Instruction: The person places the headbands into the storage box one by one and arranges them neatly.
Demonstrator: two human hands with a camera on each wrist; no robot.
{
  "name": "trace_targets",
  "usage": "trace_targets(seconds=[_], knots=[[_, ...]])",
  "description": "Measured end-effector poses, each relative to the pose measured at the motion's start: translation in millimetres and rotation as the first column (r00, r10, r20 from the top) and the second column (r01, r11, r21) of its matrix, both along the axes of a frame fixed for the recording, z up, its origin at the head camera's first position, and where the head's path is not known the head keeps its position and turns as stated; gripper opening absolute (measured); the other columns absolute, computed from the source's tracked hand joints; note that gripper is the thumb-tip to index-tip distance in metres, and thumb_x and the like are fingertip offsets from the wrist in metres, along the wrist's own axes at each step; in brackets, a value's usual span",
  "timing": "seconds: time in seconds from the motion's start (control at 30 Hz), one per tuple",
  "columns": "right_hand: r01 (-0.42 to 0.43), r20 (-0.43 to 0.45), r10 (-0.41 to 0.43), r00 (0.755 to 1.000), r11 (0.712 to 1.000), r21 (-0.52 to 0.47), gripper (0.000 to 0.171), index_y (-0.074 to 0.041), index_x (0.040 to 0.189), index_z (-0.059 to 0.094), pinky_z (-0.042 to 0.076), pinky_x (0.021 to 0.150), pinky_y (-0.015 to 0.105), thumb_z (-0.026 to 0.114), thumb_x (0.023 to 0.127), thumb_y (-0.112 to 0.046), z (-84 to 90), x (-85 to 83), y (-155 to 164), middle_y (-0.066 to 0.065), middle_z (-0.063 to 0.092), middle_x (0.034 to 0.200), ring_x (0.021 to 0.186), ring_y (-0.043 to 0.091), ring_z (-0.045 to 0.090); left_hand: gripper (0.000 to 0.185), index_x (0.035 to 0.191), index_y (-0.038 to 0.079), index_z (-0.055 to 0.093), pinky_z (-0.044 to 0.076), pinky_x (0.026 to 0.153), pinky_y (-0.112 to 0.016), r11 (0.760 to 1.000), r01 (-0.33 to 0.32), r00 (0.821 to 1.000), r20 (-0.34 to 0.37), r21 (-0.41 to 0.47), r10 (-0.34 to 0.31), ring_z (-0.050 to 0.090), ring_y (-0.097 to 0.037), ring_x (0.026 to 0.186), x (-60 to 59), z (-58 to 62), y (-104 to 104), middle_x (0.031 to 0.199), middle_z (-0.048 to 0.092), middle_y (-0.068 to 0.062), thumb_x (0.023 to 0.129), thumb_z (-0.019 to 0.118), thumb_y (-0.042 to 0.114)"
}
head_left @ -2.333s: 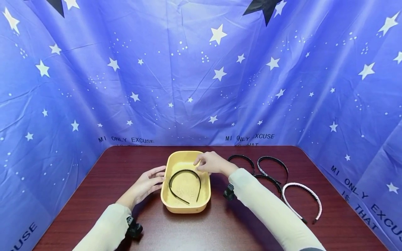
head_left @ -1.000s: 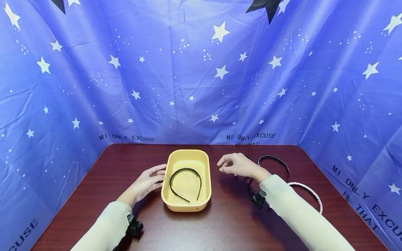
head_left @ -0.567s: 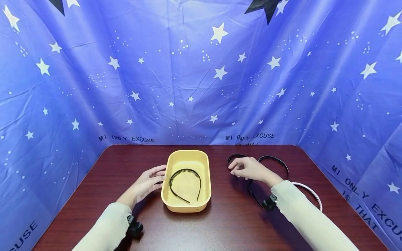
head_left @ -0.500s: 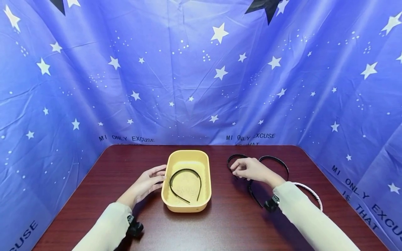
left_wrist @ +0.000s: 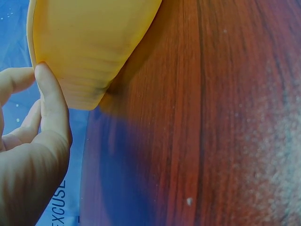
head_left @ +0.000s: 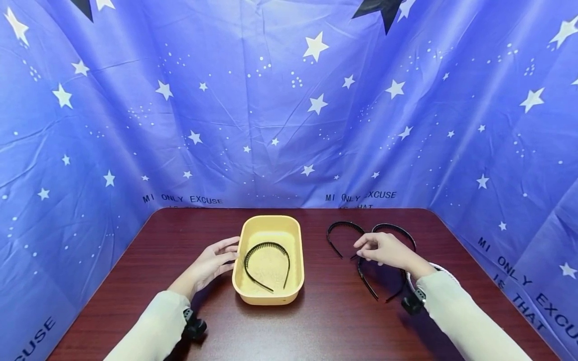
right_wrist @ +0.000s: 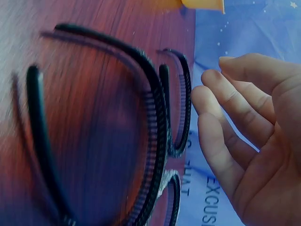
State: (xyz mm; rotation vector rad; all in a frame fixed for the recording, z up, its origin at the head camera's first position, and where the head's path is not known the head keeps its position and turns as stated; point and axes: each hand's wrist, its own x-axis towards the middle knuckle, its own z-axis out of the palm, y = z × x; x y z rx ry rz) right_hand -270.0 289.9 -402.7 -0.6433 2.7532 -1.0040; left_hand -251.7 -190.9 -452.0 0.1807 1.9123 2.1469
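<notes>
While our left hand (head_left: 212, 263) rests open-fingered against the yellow tray (head_left: 241, 281), our empty, loosely curled right hand (head_left: 384, 249) hovers over a black headband (head_left: 365, 282) on the table (head_left: 325, 321), likely light, springy and best pinched at its arch.

- Black toothed headband (head_left: 381, 281) lies flat on the table under the right hand, its open ends toward the person.
- Yellow oblong tray (head_left: 293, 281) sits left of it, holding another black headband (head_left: 266, 263).
</notes>
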Motion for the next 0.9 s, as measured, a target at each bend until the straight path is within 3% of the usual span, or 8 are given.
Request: trace_targets(seconds=[0.33, 0.53, 0.9], knots=[[0.084, -0.024, -0.083, 0.996, 0.996, 0.011, 0.02, -0.009, 0.111, 0.07, 0.053, 0.052, 0.03, 0.071, 0.093, -0.019, -4.5, 8.8, 29, 0.006, 0.071, 0.088, 0.073, 0.024, 0.064, 0.063, 0.153, -0.004, 0.032, 0.055, 0.09, -0.032, 1.0, 0.001, 1.0, -0.001, -0.008, -0.001, 0.061, -0.022, 0.11, 0.2, 0.3, -1, 0.141, 0.045, -0.031, 0.096, 0.06, -0.002], [0.111, -0.025, -0.111, 0.993, 0.994, -0.002, 0.023, -0.006, 0.113, 0.07, 0.053, 0.051, 0.032, 0.071, 0.093, -0.019, -6.0, 14.2, 46, 0.008, 0.07, 0.088, 0.072, 0.026, 0.064, 0.062, 0.153, -0.004, 0.032, 0.055, 0.09, -0.032, 1.0, 0.001, 1.0, 0.001, -0.005, -0.001, 0.061, -0.022, 0.111, 0.0, 0.1, -1, 0.141, 0.045, -0.031, 0.097, 0.059, -0.001], [0.184, -0.028, -0.184, 0.983, 0.983, -0.007, 0.025, -0.004, 0.114, 0.069, 0.053, 0.052, 0.032, 0.072, 0.093, -0.018, -9.4, 26.3, 73, 0.007, 0.071, 0.09, 0.07, 0.017, 0.062, 0.062, 0.153, -0.003, 0.031, 0.055, 0.091, -0.032, 1.0, 0.01, 1.0, -0.004, -0.007, -0.01, 0.061, -0.023, 0.112, 0.4, 0.8, -1, 0.142, 0.044, -0.032, 0.098, 0.058, -0.001]])
